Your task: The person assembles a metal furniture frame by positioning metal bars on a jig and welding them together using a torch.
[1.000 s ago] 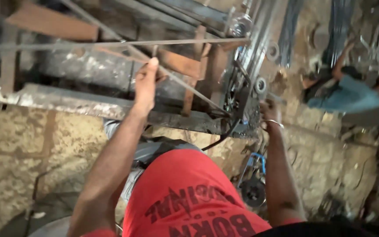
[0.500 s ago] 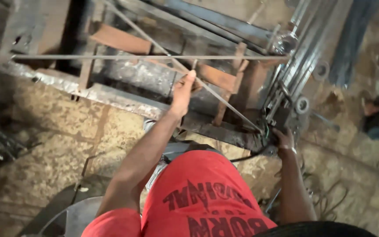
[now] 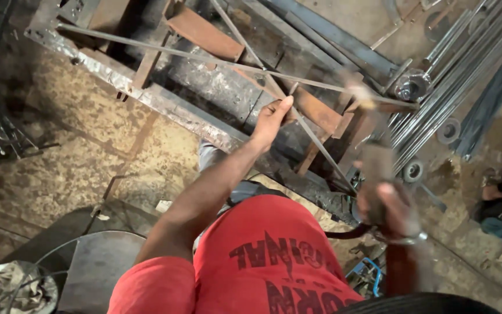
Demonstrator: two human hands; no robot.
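Nearest me, the right hand (image 3: 387,206) is clenched around a blurred tool, probably a hammer (image 3: 373,157). Beyond it the left hand (image 3: 271,119) pinches a thin steel rod (image 3: 216,58) lying across the rusty frame (image 3: 146,96). A glancing blow could jolt the rod loose or catch those fingers.

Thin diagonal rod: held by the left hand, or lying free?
Held. The left hand is closed on the thin diagonal rod where it crosses the horizontal rod. The right hand is blurred.
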